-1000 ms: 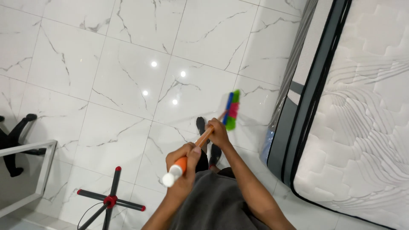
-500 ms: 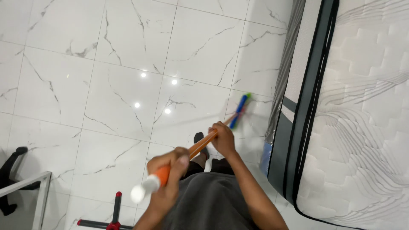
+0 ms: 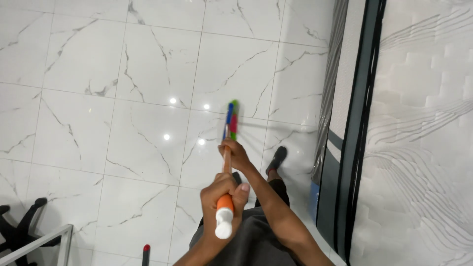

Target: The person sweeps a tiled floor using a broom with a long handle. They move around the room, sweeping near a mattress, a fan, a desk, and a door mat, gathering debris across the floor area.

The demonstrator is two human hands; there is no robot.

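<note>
Currently both hands hold a broom (image 3: pixel 227 162) out over the white marble floor (image 3: pixel 98 98): the left hand (image 3: pixel 222 191) keeps a tight grip on the orange upper handle near its white end cap, the right hand (image 3: pixel 236 155) a tight grip lower down. Its multicoloured bristle head (image 3: pixel 231 119) meets the floor just beside the mattress (image 3: pixel 423 133) and dark bed frame (image 3: pixel 357 148).

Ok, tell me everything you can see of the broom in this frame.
The broom has a thin wooden-looking handle with an orange grip and white end cap nearest the camera. Its blurred head has green, blue and pink bristles, down at the white marble-look floor. It slants away from the body. The left hand wraps the orange grip; the right hand holds the shaft lower.
</note>
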